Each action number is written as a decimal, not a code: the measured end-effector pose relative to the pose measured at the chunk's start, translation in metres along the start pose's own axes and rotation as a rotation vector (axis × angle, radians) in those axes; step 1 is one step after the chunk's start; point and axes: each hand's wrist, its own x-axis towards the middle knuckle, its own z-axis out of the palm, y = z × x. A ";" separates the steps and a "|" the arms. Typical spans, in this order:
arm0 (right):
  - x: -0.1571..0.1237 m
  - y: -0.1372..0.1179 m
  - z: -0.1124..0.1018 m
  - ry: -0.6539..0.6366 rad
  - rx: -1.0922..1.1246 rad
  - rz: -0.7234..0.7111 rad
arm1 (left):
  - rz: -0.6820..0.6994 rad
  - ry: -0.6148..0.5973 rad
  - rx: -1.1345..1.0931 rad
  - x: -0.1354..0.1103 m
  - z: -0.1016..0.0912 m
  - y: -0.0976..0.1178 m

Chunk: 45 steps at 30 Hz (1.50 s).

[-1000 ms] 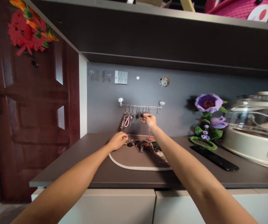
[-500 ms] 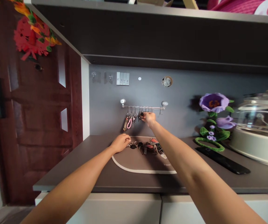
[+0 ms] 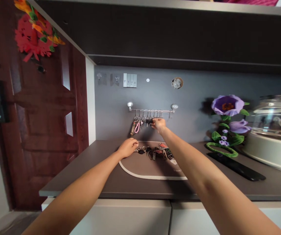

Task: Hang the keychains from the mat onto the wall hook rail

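Note:
A chrome hook rail (image 3: 166, 111) is fixed to the grey wall, with several keys and a pink strap (image 3: 137, 126) hanging at its left half. My right hand (image 3: 159, 124) is raised to the rail, fingers pinched on a dark key (image 3: 150, 121) hanging there. My left hand (image 3: 128, 147) rests curled on the counter, fingers closed on the key ring at the left end of a pile of keys (image 3: 158, 152). The pile lies on a dark mat with a pale rim (image 3: 140, 174).
A dark red door (image 3: 40, 124) stands at the left. On the counter to the right are purple artificial flowers (image 3: 226, 120), a long black flat object (image 3: 237, 166) and a large appliance with a clear lid (image 3: 274, 137). Wall switches (image 3: 130, 80) sit above the rail.
The view has shifted slightly; my right hand stays at the rail, a little further right along the hooks. My left hand keeps its place at the pile of keys.

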 end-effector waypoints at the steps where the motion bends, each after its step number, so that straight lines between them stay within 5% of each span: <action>1: 0.001 0.001 0.000 -0.007 -0.003 -0.001 | 0.000 0.000 0.001 0.000 0.000 0.000; 10: -0.003 0.004 0.000 -0.056 -0.027 0.029 | -0.020 -0.008 -0.007 -0.001 -0.003 0.001; 23: -0.048 0.024 -0.009 -0.149 -0.186 -0.081 | -0.004 -0.061 -0.008 -0.004 -0.007 0.000; 37: -0.083 0.066 -0.023 -0.425 -0.808 -0.551 | 0.035 -0.230 0.032 -0.008 -0.017 -0.001; 45: -0.085 0.065 -0.020 -0.467 -0.809 -0.453 | 0.039 -0.245 0.053 -0.006 -0.019 -0.006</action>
